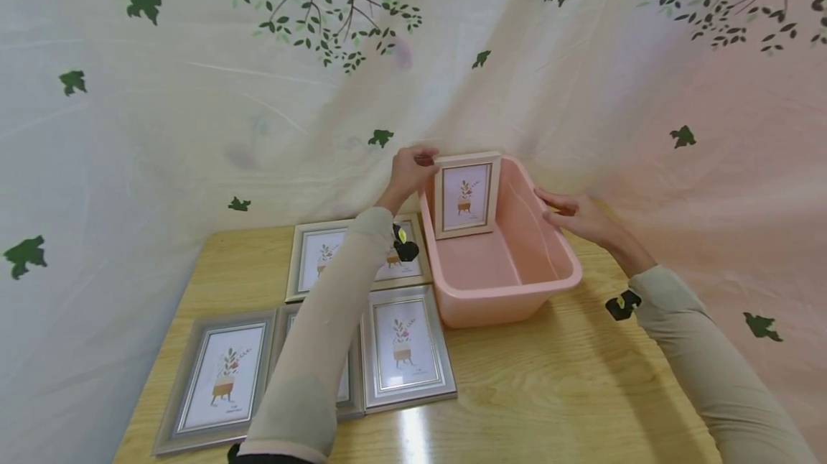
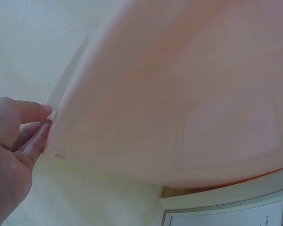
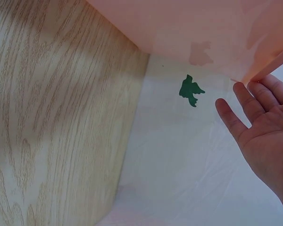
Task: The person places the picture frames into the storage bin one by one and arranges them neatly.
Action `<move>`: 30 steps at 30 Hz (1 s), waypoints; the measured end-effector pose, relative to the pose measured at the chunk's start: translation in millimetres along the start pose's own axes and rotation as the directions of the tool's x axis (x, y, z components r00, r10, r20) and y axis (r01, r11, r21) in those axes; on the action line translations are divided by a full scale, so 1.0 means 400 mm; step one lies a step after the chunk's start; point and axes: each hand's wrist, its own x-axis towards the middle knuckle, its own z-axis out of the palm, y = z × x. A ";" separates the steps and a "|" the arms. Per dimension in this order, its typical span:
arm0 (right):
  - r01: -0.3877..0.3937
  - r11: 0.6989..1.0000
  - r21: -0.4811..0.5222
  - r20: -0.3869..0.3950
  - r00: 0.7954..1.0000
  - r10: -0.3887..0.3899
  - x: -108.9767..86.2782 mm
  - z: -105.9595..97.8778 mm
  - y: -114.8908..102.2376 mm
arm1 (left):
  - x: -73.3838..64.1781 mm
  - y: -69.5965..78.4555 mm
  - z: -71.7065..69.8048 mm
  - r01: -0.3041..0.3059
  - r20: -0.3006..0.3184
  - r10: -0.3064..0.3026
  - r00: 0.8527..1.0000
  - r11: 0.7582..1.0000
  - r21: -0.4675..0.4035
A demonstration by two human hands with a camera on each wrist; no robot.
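A pink plastic basin point(image 1: 504, 306) stands on the wooden table. Inside it, a picture frame point(image 1: 465, 198) with a cream border leans upright against the far wall, showing a potted-plant print. My left hand point(image 1: 410, 173) pinches this frame's upper left corner at the basin's rim. In the left wrist view, the thumb and fingers of the left hand point(image 2: 19, 146) meet at that edge, beside the pinkish basin wall. On the opposite side, my right hand point(image 1: 581, 218) holds the basin's right rim. The right wrist view has several fingers point(image 3: 250, 101) against the outside, just under the rim.
Several more picture frames lie flat left of the basin, among them a silver one point(image 1: 410, 349) near it and a grey one point(image 1: 222, 378) at front left. My left sleeve covers parts of others. A pale curtain point(image 1: 291, 141) with leaf and bird prints hangs behind the table point(image 1: 549, 392).
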 end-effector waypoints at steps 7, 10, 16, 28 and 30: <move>0.045 0.999 0.010 0.013 0.999 -0.045 0.001 0.000 -0.001 | -0.007 0.001 -0.010 -0.004 0.020 0.004 1.000 0.999 -0.032; 0.056 0.998 0.019 0.022 0.998 -0.056 0.000 -0.001 0.000 | -0.009 0.001 -0.014 -0.009 0.026 0.010 1.000 0.999 -0.041; 0.011 1.000 0.008 0.008 1.000 -0.011 -0.003 -0.001 -0.004 | -0.017 0.002 -0.031 -0.012 0.028 0.014 1.000 0.997 -0.078; -0.005 1.000 -0.028 -0.009 1.000 0.004 -0.003 0.003 -0.003 | -0.070 -0.004 -0.122 -0.010 0.050 0.013 0.999 0.998 -0.067; -0.009 0.999 -0.034 -0.005 1.000 0.009 -0.004 0.002 -0.002 | -0.081 -0.007 -0.143 -0.008 0.054 0.010 0.998 0.999 -0.048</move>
